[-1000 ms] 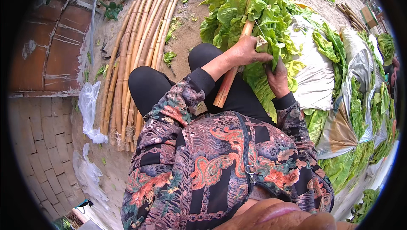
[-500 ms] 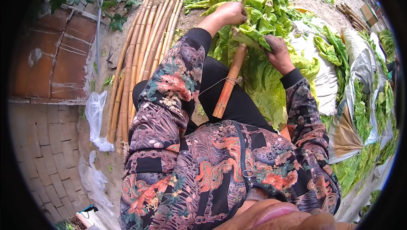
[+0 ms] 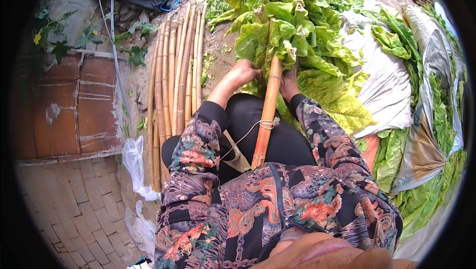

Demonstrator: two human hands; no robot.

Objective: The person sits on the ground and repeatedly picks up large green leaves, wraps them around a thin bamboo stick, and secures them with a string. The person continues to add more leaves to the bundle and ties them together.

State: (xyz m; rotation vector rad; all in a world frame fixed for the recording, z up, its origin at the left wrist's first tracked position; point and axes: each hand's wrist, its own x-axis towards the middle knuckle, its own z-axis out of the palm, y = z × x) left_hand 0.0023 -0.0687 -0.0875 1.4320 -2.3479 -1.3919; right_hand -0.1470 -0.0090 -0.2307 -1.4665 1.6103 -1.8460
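A bamboo pole [image 3: 267,103] slants up from my lap, its near end against my jacket. Large green leaves [image 3: 282,26] are bunched along its far part, stem ends uppermost. Thin string [image 3: 268,123] is wound around the pole's near part, and a strand trails off to the left. My left hand [image 3: 242,74] is just left of the pole, fingers curled together at the leaves' lower edge; what they pinch is hidden. Close against the pole's right side is my right hand [image 3: 289,84], its fingers covered by pole and leaves. Broad yellow-green leaves [image 3: 329,103] hang beyond it.
Several bamboo poles [image 3: 178,65] lie side by side on the ground at left, near crumpled clear plastic [image 3: 136,165]. Leaf piles [image 3: 389,162] with white sacking [image 3: 379,65] over them stand at right. A rusty brown panel [image 3: 59,108] and brick paving [image 3: 82,204] are further left.
Both hands have moved nearer to me and closer together, down to the pole's sides. The leaf my right hand held is no longer in view in it. More of the pole's length shows.
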